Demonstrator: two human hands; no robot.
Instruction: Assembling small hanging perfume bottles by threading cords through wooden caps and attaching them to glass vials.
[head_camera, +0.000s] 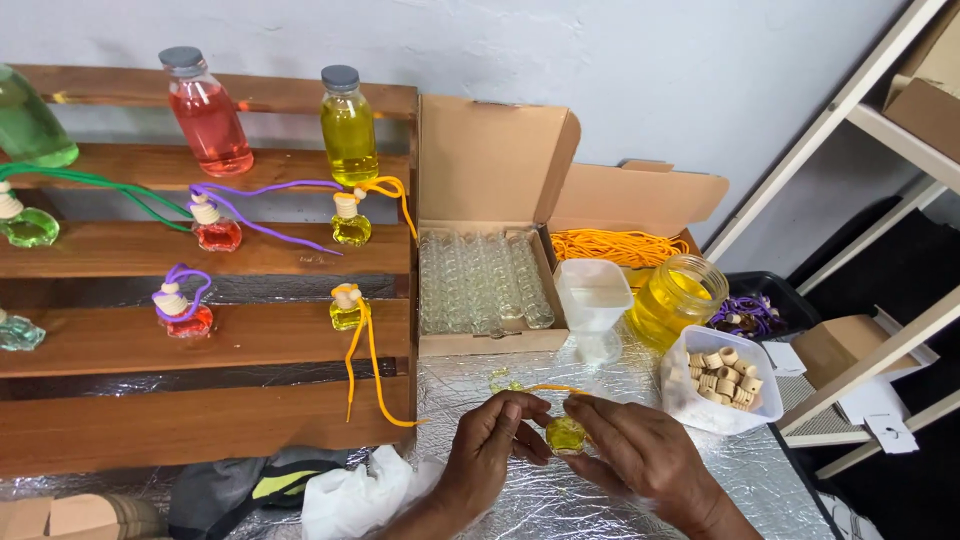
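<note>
Both hands meet low in the middle, over the foil-covered table (780, 480). The left hand (490, 445) and the right hand (640, 455) pinch one small yellow glass bottle (565, 435) between their fingertips, so only a sliver of it shows. Its neck and any stopper are hidden behind the fingers. A yellow cord (548, 387) runs from the hands' fingertips across the foil; where it ends by the hands is hard to make out.

Just behind sits an open cardboard box of clear empty bottles (483, 280), packed too close to tell apart. Right of it are a clear plastic funnel cup (593, 295), a jar of yellow liquid (680, 298) and a white tub of wooden caps (722, 375). A second box holds coiled orange cord (612, 246), half covered by the jar.

On the left, a wooden rack (250, 335) carries finished little bottles, red and yellow, with cords dangling. The green ones are cut off by the frame edge. Dark and white cloth at the bottom edge stays unclear.
</note>
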